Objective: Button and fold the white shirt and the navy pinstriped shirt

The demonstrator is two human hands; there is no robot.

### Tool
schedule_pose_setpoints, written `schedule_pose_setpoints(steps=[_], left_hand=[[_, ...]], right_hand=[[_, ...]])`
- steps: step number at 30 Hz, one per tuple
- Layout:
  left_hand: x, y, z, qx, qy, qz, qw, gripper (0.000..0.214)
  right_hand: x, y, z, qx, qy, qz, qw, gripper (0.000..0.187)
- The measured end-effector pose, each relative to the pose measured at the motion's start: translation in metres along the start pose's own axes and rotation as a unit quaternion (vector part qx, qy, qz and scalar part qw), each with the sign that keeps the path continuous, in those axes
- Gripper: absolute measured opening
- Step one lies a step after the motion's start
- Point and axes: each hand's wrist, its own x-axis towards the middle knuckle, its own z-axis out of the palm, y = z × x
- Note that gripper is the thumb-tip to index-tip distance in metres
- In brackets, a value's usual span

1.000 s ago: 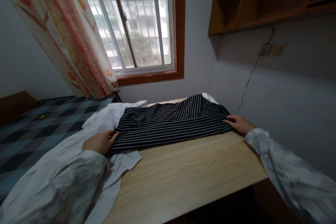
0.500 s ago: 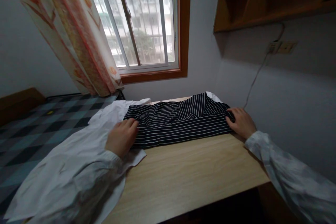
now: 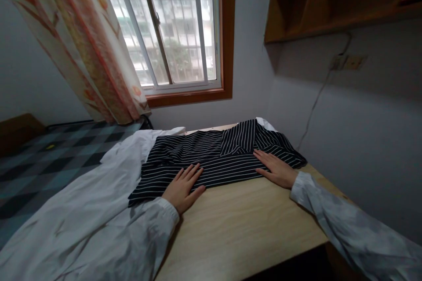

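Note:
A black garment with thin white stripes [image 3: 184, 151] lies folded across the far part of the wooden table [image 3: 244, 224]. My left hand [image 3: 184, 186] rests flat on its near edge, left of the middle, fingers spread. On the right, my right hand [image 3: 275, 169] lies flat on the striped cloth, fingers stretched out toward the left. Neither hand grips anything. A white garment [image 3: 99, 193] spreads to the left of the striped one, partly hidden under it and by my left sleeve. A bit of white cloth [image 3: 265, 124] shows at the back right corner.
At the left is a bed with a checked cover [image 3: 69, 151]. A floral curtain [image 3: 85, 52] hangs beside the window [image 3: 171, 30]. A wooden shelf [image 3: 296, 9] juts from the right wall, above an outlet [image 3: 349, 62] with a hanging cord [image 3: 313, 109].
Both hands have released the striped garment's ends and moved inward, now lying flat on it. The garment's near left and right corners have spread outward. The view has shifted slightly.

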Motion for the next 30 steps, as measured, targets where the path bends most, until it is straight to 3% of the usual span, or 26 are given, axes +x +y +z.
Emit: schedule_pose_setpoints(steps=[4, 10, 16, 23, 27, 30], left_hand=[[-0.013, -0.012, 0.004, 0.026, 0.008, -0.084, 0.996, 0.075], [-0.017, -0.017, 0.007, 0.048, 0.031, -0.136, 0.989, 0.085], [-0.019, -0.022, -0.012, 0.067, 0.039, -0.212, 0.974, 0.093], [0.001, 0.000, -0.026, 0.053, 0.106, -0.104, 0.987, 0.072], [0.011, -0.001, -0.022, 0.016, 0.127, -0.109, 0.986, 0.061], [0.007, -0.006, -0.022, 0.019, 0.151, -0.114, 0.982, 0.054]], right_hand=[[-0.022, 0.028, -0.009, -0.025, 0.008, 0.062, 0.998, 0.077], [-0.038, 0.047, -0.012, -0.051, 0.025, 0.111, 0.992, 0.081], [-0.040, 0.051, -0.003, -0.062, 0.071, 0.132, 0.987, 0.085], [-0.031, 0.055, -0.008, -0.026, 0.176, 0.178, 0.968, 0.075], [-0.011, 0.071, -0.015, 0.047, 0.211, 0.257, 0.942, 0.070], [-0.003, 0.080, -0.015, 0.096, 0.225, 0.271, 0.931, 0.055]])
